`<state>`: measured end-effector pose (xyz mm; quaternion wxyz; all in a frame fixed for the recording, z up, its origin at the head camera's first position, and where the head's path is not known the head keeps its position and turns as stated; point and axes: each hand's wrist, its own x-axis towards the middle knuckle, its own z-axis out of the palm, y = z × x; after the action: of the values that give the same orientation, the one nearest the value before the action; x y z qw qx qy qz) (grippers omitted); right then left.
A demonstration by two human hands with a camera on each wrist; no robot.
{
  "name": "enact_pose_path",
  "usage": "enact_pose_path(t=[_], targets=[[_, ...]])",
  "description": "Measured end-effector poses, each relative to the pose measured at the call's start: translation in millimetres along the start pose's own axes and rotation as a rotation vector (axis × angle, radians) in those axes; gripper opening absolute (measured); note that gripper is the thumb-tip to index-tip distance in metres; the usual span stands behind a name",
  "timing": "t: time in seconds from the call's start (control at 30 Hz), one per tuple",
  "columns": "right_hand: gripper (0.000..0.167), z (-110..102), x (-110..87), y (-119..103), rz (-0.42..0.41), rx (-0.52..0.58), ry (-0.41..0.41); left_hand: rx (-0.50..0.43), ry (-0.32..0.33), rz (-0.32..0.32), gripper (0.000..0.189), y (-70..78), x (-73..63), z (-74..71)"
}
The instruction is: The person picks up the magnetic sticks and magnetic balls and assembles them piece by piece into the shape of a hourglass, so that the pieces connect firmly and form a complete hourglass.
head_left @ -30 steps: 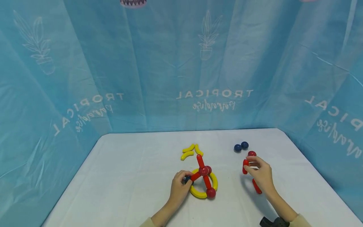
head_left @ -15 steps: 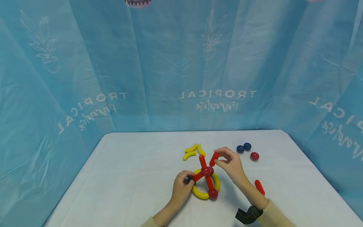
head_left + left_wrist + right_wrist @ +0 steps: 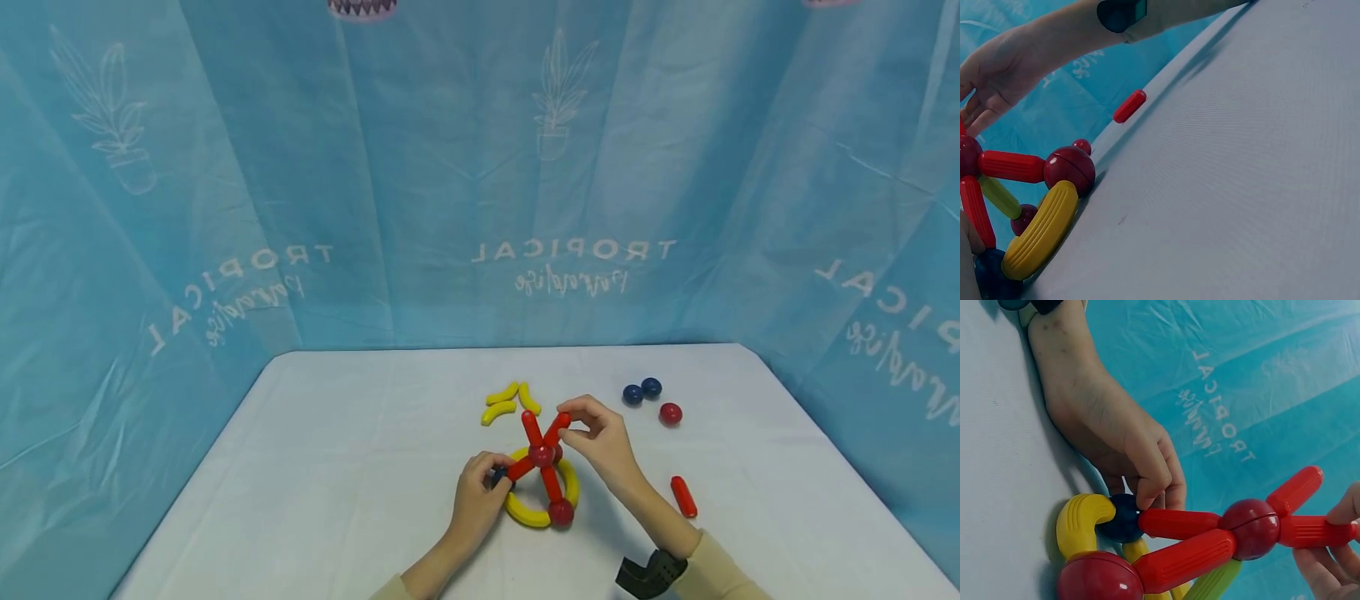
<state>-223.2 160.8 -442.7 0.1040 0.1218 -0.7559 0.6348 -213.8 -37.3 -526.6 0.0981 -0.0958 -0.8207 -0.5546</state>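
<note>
A structure of toy rods and balls stands on the table, its base a ring of yellow curved rods (image 3: 527, 513). Red rods (image 3: 1179, 561) and a yellow-green rod (image 3: 1213, 584) rise to a top red ball (image 3: 1250, 529). My left hand (image 3: 477, 498) grips the dark blue ball (image 3: 1122, 517) at the ring's left side. Between thumb and fingers, my right hand (image 3: 600, 442) pinches a red rod (image 3: 1316, 531), whose lower end meets the top ball. Beside it, another red rod (image 3: 531, 427) sticks up from that ball. A red ball (image 3: 561, 512) sits at the ring's front.
Several small yellow curved rods (image 3: 498, 412) lie behind the structure. Two dark blue balls (image 3: 633, 395) and a red ball (image 3: 671, 414) rest at the back right. A loose red rod (image 3: 683, 497) lies right of my right forearm. Blue printed curtains (image 3: 420, 208) surround the white table (image 3: 337, 467).
My right hand has carried the red rod leftward from the table's right side and brought it down against the top ball. The left hand has stayed on the blue ball.
</note>
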Motion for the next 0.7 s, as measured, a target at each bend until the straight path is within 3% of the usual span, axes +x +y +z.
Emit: enact_pose_path(t=[0.2,0.5,0.6,0.7], targets=[[0.026,1.2,0.2,0.7,-0.016,0.003,-0.010,-0.009,-0.006,-0.013,0.018,-1.0,-0.8,-0.6],[0.027,0.1,2.8,1.9,-0.074,-0.005,-0.090,-0.004,-0.002,0.000,0.018,-1.9,0.5,-0.3],[0.029,-8.2,5.1,2.5,-0.058,-0.007,-0.063,-0.002,0.004,0.010,0.018,-2.4,0.7,-0.4],[0.030,-25.9,13.1,6.7,-0.050,-0.042,0.032,-0.005,0.001,0.006,0.018,-2.3,0.6,-0.1]])
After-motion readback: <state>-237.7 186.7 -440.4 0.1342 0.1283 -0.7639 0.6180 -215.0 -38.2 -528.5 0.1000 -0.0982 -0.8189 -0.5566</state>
